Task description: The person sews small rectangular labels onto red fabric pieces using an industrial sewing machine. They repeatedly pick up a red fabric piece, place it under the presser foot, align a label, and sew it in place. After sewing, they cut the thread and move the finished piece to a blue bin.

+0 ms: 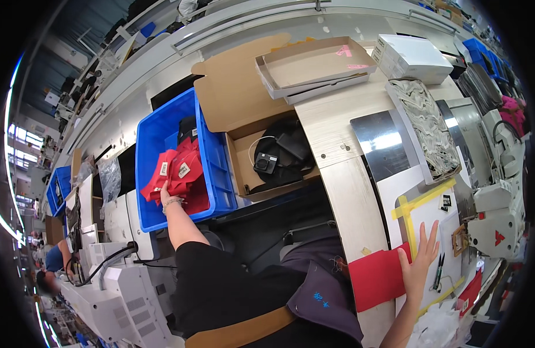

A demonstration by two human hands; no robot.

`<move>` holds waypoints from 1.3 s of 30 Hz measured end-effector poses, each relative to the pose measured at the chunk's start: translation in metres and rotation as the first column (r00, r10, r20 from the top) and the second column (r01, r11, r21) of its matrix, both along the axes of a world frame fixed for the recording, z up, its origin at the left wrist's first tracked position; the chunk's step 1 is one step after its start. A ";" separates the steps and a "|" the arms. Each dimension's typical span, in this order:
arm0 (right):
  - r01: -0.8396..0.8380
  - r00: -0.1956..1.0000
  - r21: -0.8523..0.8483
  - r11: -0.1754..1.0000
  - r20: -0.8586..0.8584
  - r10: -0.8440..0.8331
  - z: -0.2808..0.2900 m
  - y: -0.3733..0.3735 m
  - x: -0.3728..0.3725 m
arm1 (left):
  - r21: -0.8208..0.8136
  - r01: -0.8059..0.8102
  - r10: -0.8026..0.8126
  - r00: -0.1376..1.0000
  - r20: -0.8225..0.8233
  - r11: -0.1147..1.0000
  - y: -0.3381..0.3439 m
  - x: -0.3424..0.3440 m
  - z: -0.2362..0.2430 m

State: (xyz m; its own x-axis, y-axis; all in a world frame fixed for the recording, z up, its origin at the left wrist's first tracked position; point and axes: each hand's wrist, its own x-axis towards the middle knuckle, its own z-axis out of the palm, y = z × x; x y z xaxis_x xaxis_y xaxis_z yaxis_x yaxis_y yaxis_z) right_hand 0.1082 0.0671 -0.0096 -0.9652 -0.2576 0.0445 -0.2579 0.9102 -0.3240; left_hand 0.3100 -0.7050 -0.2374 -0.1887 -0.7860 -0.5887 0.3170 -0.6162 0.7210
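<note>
My left hand (170,200) reaches into a blue plastic bin (218,177), fingers closed on red fabric pieces (180,165) with small pale labels. Dark cloth (187,124) lies behind them. My right hand (419,261) is open, fingers spread, beside a flat red fabric piece (372,278) on the right worktop, its thumb near that piece's edge. To the right of the red piece are a white board framed with yellow tape (412,214), small scissors-like snips (439,272) and two small dark labels (446,202).
A cardboard box (244,156) holds black items and a small camera. Flat trays (314,64), a white box (412,58) and a tray of pale fabric strips (421,124) stand behind. Sewing machines flank me (492,220), (128,296). A co-worker (55,261) is at far left.
</note>
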 end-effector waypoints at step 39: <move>0.735 0.622 0.082 0.673 -0.475 -0.622 -0.032 0.111 0.116 | -0.511 -0.530 -0.533 -0.126 0.837 -0.677 0.732 -0.315 0.188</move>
